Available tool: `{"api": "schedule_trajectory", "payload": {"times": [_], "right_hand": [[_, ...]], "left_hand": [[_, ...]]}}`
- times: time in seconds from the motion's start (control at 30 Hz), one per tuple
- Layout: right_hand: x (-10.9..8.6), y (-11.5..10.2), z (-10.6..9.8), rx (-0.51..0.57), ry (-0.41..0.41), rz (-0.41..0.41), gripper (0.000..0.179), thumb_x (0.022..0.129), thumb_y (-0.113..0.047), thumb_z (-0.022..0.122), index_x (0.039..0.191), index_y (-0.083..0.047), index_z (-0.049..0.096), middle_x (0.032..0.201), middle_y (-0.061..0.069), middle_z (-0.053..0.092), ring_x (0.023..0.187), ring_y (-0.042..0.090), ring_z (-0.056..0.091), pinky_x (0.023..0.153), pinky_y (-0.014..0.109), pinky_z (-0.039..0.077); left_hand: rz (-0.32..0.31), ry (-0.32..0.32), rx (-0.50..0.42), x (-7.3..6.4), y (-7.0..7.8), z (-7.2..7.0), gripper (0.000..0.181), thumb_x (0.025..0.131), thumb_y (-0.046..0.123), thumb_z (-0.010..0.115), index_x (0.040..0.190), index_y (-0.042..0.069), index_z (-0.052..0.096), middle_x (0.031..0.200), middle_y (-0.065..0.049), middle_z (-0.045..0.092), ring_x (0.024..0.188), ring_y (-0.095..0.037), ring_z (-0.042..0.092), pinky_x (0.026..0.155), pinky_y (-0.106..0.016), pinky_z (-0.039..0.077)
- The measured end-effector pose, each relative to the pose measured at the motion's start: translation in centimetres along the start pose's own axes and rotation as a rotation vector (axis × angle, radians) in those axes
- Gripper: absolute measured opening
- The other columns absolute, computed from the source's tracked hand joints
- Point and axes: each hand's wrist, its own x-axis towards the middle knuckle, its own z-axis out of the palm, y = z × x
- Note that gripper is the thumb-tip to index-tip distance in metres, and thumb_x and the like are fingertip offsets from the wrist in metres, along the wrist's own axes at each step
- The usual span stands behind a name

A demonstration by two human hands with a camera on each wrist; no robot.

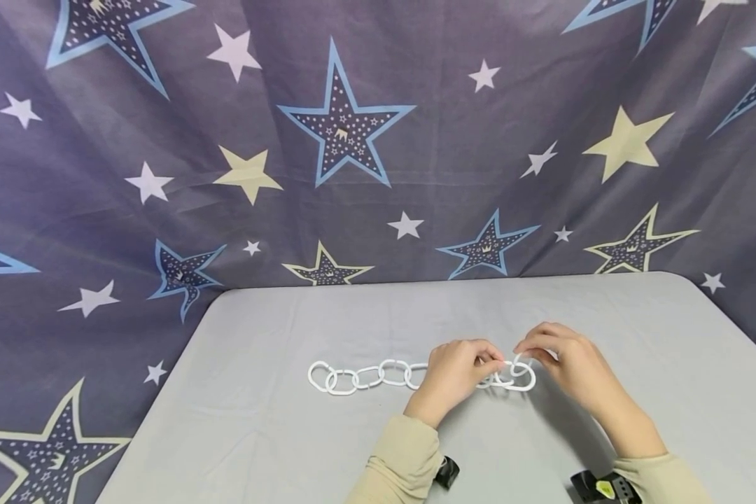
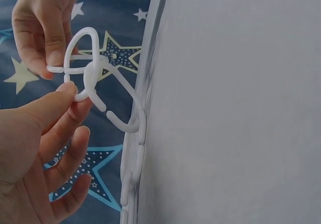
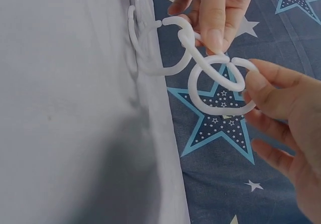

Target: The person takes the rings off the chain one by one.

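A chain of white plastic links stretches across the grey table, its left part lying flat. At its right part, my left hand pinches one link between thumb and index finger, the other fingers loosely bent. My right hand holds the end link by thumb and fingertips at its side. That end link has a small gap in its top, close to the right fingertips, and hooks through the link in my left hand. Both links are lifted above the cloth.
The grey-covered table has its far edge against a dark curtain printed with stars. A black device sits at the left wrist, and another black device at the right wrist.
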Motion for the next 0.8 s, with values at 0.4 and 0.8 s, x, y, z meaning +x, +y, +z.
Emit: {"api": "schedule_trajectory", "payload": {"times": [0.4,0.8], "right_hand": [[0.39,0.13,0.26,0.023,0.005,-0.080,0.044,0.060,0.022,0.079,0.080,-0.017,0.072,0.089,-0.007,0.067,0.083,0.015,0.063,0.084,0.014,0.045],[0.23,0.36,0.10,0.009,0.064,-0.009,0.037,0.063,0.019,0.079,0.081,-0.013,0.073,0.086,-0.003,0.068,0.081,0.018,0.064,0.087,0.010,0.042]], "left_hand": [[0.030,-0.005,0.028,-0.01,-0.03,-0.46,0.012,0.088,0.044,0.069,0.095,0.035,0.075,0.073,0.026,0.059,0.065,0.010,0.046,0.069,-0.018,0.037],[0.026,-0.004,0.043,-0.14,0.25,-0.30,0.012,0.088,0.045,0.068,0.095,0.037,0.074,0.076,0.028,0.061,0.067,0.010,0.047,0.070,-0.018,0.037]]}}
